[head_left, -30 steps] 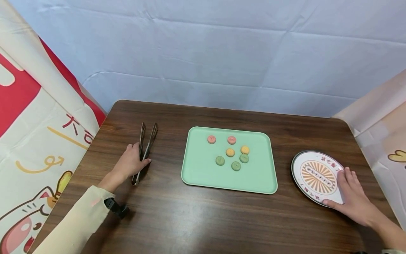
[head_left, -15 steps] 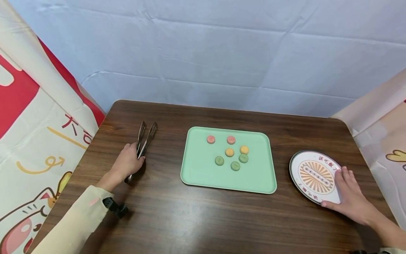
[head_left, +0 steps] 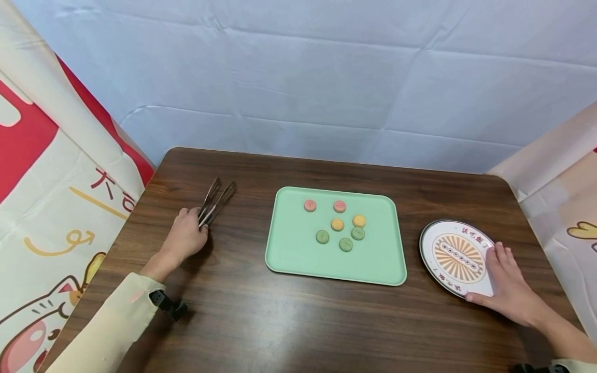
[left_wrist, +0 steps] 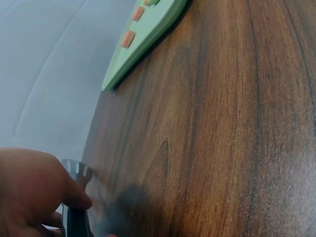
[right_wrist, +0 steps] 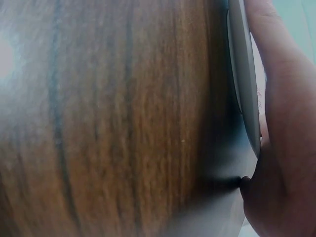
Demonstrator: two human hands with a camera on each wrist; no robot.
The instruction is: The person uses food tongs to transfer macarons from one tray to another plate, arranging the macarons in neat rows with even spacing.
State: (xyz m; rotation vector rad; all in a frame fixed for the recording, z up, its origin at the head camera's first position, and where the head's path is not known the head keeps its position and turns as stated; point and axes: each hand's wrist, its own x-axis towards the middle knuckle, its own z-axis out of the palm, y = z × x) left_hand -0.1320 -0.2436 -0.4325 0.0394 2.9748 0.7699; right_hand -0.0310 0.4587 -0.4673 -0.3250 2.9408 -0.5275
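In the head view, my left hand grips a pair of metal tongs near the table's left side. Their two arms spread apart, tips toward the far edge; the hand covers the handle end. The left wrist view shows the thumb against the tongs. My right hand lies at the right rim of a round white plate with an orange ray pattern. Its fingers are extended and the thumb touches the near rim. The right wrist view shows the plate edge-on beside the hand.
A pale green tray lies mid-table, between the hands. On it sit several macaron-like rounds: two pink, two yellow and three green. White cloth hangs behind the wooden table.
My left hand has closed more fully round the tongs and shifted slightly left, with the tongs' handle end now hidden. The right hand and plate have slid a little left together.
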